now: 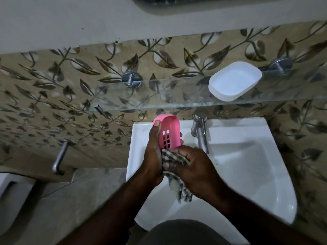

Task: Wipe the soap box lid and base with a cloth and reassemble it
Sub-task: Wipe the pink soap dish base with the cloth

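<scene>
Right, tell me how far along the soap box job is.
Done: the box is apart, and the white half lies alone, hollow side up, on the glass shelf; whether it has been wiped I cannot tell. In hand: the left hand holds the pink slotted half over the sink while the right hand presses the checked cloth to it. Left: finishing the wipe and rejoining the halves.
</scene>
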### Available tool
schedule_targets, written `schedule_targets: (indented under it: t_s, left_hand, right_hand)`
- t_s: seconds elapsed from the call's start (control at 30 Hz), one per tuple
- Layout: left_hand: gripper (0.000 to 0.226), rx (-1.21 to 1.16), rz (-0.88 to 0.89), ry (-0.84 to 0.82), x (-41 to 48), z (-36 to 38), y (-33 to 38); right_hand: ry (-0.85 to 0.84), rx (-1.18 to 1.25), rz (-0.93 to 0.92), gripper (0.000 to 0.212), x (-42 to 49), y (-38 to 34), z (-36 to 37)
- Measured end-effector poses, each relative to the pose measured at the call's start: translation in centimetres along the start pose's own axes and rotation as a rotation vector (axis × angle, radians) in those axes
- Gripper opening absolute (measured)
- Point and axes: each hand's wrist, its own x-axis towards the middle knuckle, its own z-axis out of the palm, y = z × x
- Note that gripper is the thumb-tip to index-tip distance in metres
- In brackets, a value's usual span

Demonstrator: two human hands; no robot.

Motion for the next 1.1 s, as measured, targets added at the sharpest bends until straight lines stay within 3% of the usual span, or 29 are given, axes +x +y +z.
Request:
schedule_targets:
  t_s: [0.1,0.17,0.27,0.37,0.4,0.47,0.57,0.63,0.7,0.8,0.87,0.97,1.03,1.1]
  left_hand:
    - [0.083,0.035,-0.033,-0.021,0.4,-0.6,0.5]
    - [0.081,0.065,-0.073,-0.014,0.6,-0.6,0.3]
    - [0.072,0.049,-0.065,0.000,0.6,-0.1,-0.1]
    - [0.073,0.021,-0.009,-0.003,0.4,0.3,-0.4]
    - [0.075,0.014,0.013,-0.001,0.5,0.3,-0.3]
    - [0.078,0.043,0.025,0.003,0.7,0.3,0.3]
    - [0.081,0.130,-0.040,0.003,1.2,-0.4,0.9]
    - [0.082,0.160,-0.068,0.007,1.5,-0.8,0.7]
    - [0.084,0.174,-0.041,0.028,1.6,-0.8,0.2]
    - [0.073,0.133,0.004,0.027,1.2,-0.1,-0.3]
    - [0.066,0.111,0.006,0.011,1.5,-0.2,-0.2]
    - [0.074,0.143,-0.049,-0.019,1.9,-0.9,0.3]
    - [0.079,0.162,-0.105,-0.041,2.1,-1.1,0.1]
    - [0.074,0.159,-0.124,-0.045,2.1,-1.0,-0.5]
  right_hand:
    - [-0.099,-0.657,-0.284,0.029,-0.2,1.8,-1.0]
    - [-0.123,-0.868,-0.306,0.035,-0.1,3.0,-1.9]
    - [-0.107,-0.680,-0.211,0.021,-0.1,1.8,-1.8]
    - [-0.091,0.033,0.089,0.011,0.3,-0.2,-0.8]
    - [-0.059,0.117,0.094,0.013,0.5,-0.2,-0.6]
    - [-0.033,-0.056,-0.040,0.016,0.6,0.4,-0.6]
    - [-0.115,-0.543,-0.299,0.026,1.0,2.3,-1.5]
    - [-0.131,-0.684,-0.310,0.029,1.2,2.9,-2.0]
    - [-0.106,-0.598,-0.244,0.020,1.2,2.6,-1.6]
    - [-0.050,0.037,0.067,0.013,1.1,0.8,-0.2]
    - [0.046,0.124,0.042,0.018,1.0,1.0,0.4]
    - [-0.020,-0.208,-0.128,0.012,0.4,2.3,-0.2]
    - [-0.068,-0.572,-0.328,0.025,0.3,4.2,-1.5]
    - [-0.102,-0.707,-0.349,0.038,0.4,5.1,-2.8]
